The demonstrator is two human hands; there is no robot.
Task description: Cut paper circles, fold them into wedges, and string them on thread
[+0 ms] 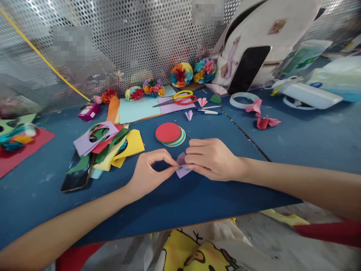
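Between my two hands is a small piece of lilac paper, partly folded and partly covered by my fingers. My left hand pinches its left side between thumb and forefinger. Opposite it, my right hand grips the paper's right side, the other fingers curled in. Just beyond lies a stack of paper circles with a red one on top. Farther back rest a folded lilac paper piece, a folded pink piece and a pen.
Cut-out paper scraps overlap a phone on the left. Scissors lie on coloured sheets. Several paper flower balls line the perforated metal panel. Tape, a white backpack and a glue gun sit at the back right.
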